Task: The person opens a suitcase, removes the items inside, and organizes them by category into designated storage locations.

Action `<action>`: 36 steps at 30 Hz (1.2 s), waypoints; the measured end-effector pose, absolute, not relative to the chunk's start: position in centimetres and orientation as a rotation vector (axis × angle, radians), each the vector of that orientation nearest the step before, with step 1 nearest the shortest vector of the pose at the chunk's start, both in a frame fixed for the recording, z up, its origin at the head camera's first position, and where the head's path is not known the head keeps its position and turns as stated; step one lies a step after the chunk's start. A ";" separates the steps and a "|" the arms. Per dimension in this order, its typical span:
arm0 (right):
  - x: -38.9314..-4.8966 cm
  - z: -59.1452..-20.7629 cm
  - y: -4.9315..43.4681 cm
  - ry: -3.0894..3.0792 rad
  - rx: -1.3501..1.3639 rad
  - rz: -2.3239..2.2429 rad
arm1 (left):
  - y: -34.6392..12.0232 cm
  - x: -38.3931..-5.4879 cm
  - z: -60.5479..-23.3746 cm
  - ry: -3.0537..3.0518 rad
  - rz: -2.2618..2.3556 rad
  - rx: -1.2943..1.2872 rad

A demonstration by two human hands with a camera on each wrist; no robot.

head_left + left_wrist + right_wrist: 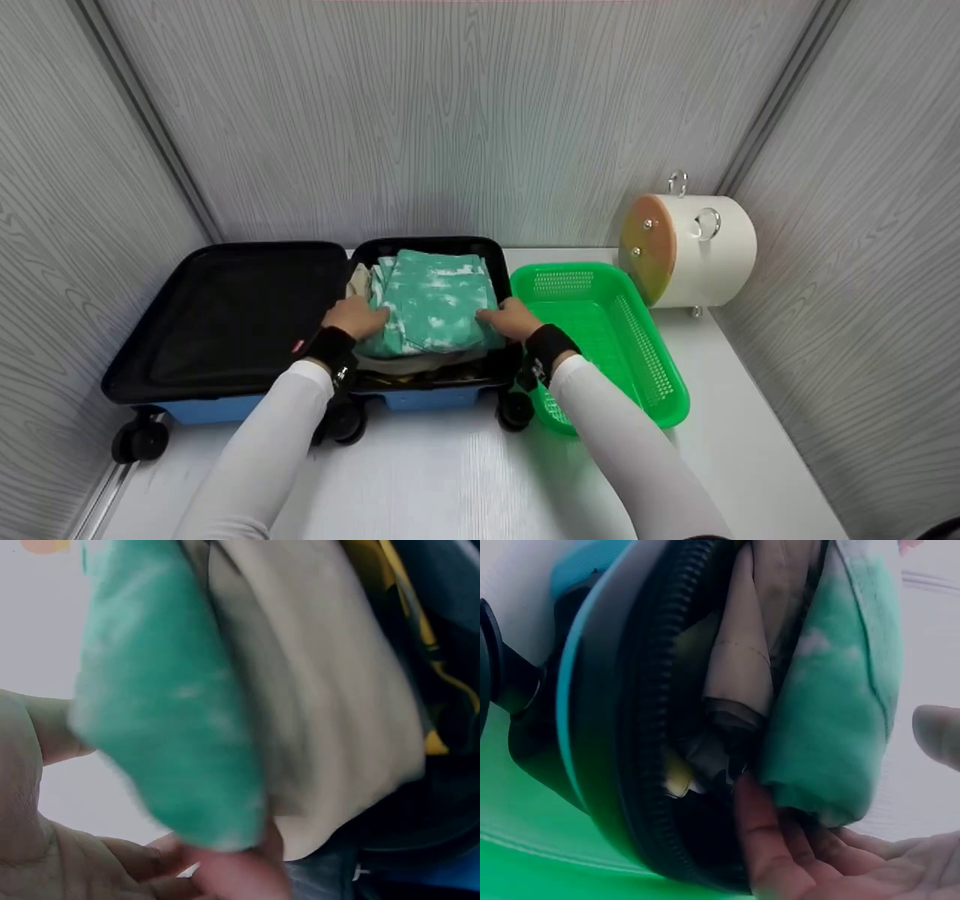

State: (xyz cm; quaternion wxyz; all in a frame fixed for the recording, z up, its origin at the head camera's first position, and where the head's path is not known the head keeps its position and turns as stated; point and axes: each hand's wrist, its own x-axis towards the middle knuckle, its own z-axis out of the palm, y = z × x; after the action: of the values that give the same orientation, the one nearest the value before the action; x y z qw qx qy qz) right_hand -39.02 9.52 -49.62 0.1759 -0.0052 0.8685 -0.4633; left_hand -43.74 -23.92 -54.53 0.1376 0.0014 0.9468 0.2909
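A folded green-and-white garment [439,300] lies on top of beige folded clothing [322,690] in the right half of an open suitcase [367,251]. My left hand [355,318] holds the garment's left side, with thumb and fingers on either side of its edge in the left wrist view. At the opposite side my right hand [513,319] holds it too. The right wrist view shows its fingers [769,847] tucked under the green fold, between it and the suitcase wall. Dark and yellow items [431,652] show beneath the beige clothing.
The suitcase's black left half [247,315] lies open beside the packed half. Close on the right stands a green perforated basket [600,330]. Behind it, a white cylinder [712,247] with clear rings rests near the corner. Patterned grey walls enclose the white surface.
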 end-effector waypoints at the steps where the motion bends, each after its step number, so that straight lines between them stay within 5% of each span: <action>1: -39.1 -49.7 9.4 2.457 -0.009 -1.331 | -23.8 -43.6 -53.9 2.732 0.855 0.007; 11: -39.4 -49.9 9.5 2.258 0.126 -1.567 | -20.6 -40.0 -47.1 2.602 1.123 -0.117; 36: -39.4 -46.3 13.5 2.053 -0.148 -2.014 | -18.4 -40.3 -45.1 1.960 1.739 0.003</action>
State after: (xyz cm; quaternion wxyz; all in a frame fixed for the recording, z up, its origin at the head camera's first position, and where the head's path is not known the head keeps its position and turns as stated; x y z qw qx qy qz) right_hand -39.39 13.53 -46.27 0.1307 -0.0508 0.7068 -0.6933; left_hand -40.27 -18.39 -45.11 0.2577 0.0010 0.7228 0.6412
